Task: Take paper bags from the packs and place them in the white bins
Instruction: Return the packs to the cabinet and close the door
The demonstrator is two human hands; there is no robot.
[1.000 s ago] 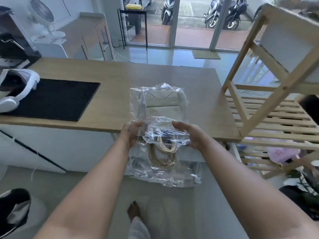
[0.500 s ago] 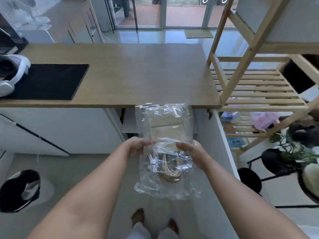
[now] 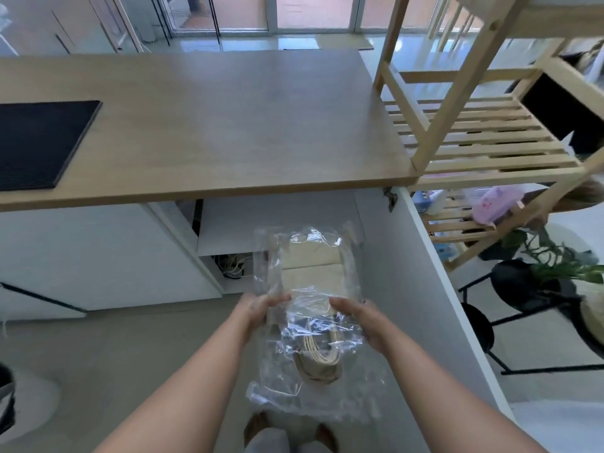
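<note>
A clear plastic pack of paper bags (image 3: 310,276) hangs in front of me, below the edge of the wooden table (image 3: 228,125). Cream paper bags show through its upper half, and their twisted cord handles (image 3: 318,358) bunch in the lower half. My left hand (image 3: 261,308) grips the pack's left edge. On the right side, my right hand (image 3: 356,318) holds the wrap. Loose crinkled plastic trails down toward my feet. No white bin is in view.
A black mat (image 3: 39,142) lies on the table's left end. A slatted wooden shelf rack (image 3: 470,132) stands at the right, with a pink item (image 3: 493,204) on a lower shelf. A black plant stand (image 3: 523,289) and an open white cabinet door (image 3: 425,289) are to my right.
I have stepped back from the table, and the pack has come off the tabletop and down to waist height. Both hands keep their hold on it.
</note>
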